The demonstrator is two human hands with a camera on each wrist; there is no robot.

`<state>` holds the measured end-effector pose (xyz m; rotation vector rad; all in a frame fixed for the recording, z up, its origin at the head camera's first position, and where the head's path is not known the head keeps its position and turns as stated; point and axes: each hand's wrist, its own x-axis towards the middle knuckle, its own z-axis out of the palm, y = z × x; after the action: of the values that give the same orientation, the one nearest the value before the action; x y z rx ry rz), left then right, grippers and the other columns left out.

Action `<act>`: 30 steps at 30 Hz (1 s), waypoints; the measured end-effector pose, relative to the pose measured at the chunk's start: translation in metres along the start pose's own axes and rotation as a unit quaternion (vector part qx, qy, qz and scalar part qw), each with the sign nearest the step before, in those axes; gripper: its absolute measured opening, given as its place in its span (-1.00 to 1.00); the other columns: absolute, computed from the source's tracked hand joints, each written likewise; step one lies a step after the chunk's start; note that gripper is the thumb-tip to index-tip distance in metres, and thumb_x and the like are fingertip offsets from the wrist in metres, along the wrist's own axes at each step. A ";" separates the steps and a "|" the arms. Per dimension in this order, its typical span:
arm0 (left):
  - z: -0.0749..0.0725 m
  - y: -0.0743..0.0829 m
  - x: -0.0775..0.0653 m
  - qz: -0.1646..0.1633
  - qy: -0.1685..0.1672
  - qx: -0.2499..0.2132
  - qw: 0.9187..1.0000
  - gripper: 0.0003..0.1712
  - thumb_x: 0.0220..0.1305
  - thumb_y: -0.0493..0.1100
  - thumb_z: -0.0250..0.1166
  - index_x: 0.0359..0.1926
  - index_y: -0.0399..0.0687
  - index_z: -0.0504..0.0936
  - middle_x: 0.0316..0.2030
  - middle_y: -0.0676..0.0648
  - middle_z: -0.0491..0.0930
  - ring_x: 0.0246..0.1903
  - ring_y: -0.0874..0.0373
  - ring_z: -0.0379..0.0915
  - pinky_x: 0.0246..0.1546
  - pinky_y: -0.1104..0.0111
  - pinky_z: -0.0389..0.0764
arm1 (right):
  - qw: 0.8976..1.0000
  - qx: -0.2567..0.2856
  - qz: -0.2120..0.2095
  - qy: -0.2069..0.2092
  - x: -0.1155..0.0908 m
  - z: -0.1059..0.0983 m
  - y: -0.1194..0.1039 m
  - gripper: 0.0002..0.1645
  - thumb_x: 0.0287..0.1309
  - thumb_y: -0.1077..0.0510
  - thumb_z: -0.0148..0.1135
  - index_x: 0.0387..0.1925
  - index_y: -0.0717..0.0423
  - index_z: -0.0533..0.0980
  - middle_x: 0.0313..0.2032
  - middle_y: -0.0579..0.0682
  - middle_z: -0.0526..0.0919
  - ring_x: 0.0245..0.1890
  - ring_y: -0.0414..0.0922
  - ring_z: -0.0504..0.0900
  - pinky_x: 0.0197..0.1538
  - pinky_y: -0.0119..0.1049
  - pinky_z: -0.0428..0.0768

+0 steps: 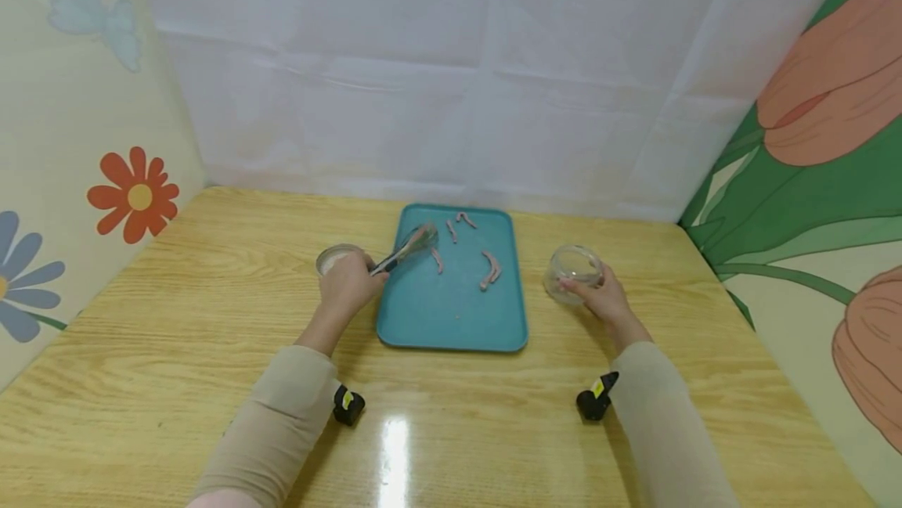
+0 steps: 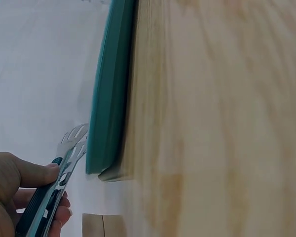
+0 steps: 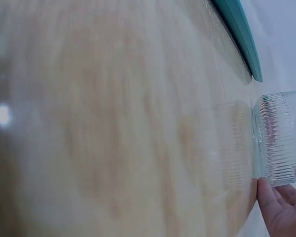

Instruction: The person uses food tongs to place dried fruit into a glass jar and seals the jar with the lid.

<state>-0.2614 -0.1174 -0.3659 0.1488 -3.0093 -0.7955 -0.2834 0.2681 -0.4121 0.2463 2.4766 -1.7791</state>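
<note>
My left hand (image 1: 347,287) grips metal tongs (image 1: 411,245) with dark handles, thumb on one side and fingers on the other in the left wrist view. The slotted tips of the tongs reach over the left part of a teal tray (image 1: 451,320). Several thin pinkish strips (image 1: 491,269) lie on this tray. To its right, my right hand (image 1: 607,298) holds a clear glass jar (image 1: 572,267) by its side. Ribbed walls show on the jar in the right wrist view, where its base is at the tabletop.
A round container (image 1: 328,256) with a pale inside stands left of the tray, partly hidden behind my left hand. All of this is on a wood-grain table (image 1: 451,430). A white sheet (image 1: 437,85) hangs behind, with flower-printed panels (image 1: 796,257) at both sides.
</note>
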 end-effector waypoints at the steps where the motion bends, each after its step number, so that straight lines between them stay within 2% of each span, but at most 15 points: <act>1: 0.000 0.000 0.000 0.000 0.000 0.001 1.000 -0.70 0.06 -0.01 0.20 -0.32 -0.16 0.59 -0.53 -0.07 0.50 -0.49 0.03 0.38 -0.52 0.16 0.33 | 1.000 -0.002 0.000 0.001 0.000 0.000 -0.001 0.32 -0.41 -0.31 0.33 0.30 0.03 -0.18 0.23 0.13 0.00 0.18 0.06 0.03 0.08 -0.03 0.15; 7: 0.004 -0.002 0.002 0.001 0.004 0.009 1.000 -0.73 0.04 -0.02 0.21 -0.33 -0.12 0.60 -0.51 -0.06 0.51 -0.46 0.01 0.40 -0.50 0.14 0.33 | 1.000 0.001 0.000 0.004 0.005 -0.001 0.005 0.32 -0.41 -0.30 0.33 0.30 0.01 -0.19 0.23 0.12 0.00 0.17 0.05 0.04 0.08 -0.03 0.15; 15: 0.005 -0.001 0.002 0.015 0.014 0.009 1.000 -0.78 0.01 -0.05 0.23 -0.41 -0.11 0.60 -0.56 -0.05 0.51 -0.51 0.03 0.39 -0.56 0.20 0.32 | 1.000 0.015 -0.008 0.003 0.005 -0.001 0.006 0.30 -0.36 -0.25 0.35 0.30 0.04 -0.19 0.23 0.15 -0.02 0.17 0.07 0.03 0.08 -0.01 0.14; 24: 0.004 0.001 0.003 0.014 -0.007 0.003 1.000 -0.74 0.05 -0.04 0.20 -0.38 -0.17 0.59 -0.55 -0.05 0.50 -0.52 0.04 0.38 -0.55 0.23 0.32 | 1.000 0.009 -0.005 0.001 0.006 -0.001 0.007 0.30 -0.35 -0.26 0.33 0.31 0.02 -0.22 0.23 0.15 -0.04 0.18 0.08 0.02 0.08 -0.01 0.14; 30: 0.004 0.003 0.006 0.014 -0.019 -0.005 1.000 -0.73 0.09 -0.04 0.18 -0.37 -0.18 0.57 -0.57 -0.06 0.49 -0.57 0.06 0.36 -0.63 0.29 0.31 | 1.000 0.006 -0.001 0.000 -0.001 0.001 -0.001 0.24 -0.28 -0.23 0.31 0.30 0.03 -0.21 0.23 0.18 -0.04 0.17 0.08 0.04 0.07 -0.01 0.17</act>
<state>-0.2678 -0.1131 -0.3681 0.0925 -3.0357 -0.8202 -0.2821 0.2664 -0.4114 0.2446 2.4670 -1.7957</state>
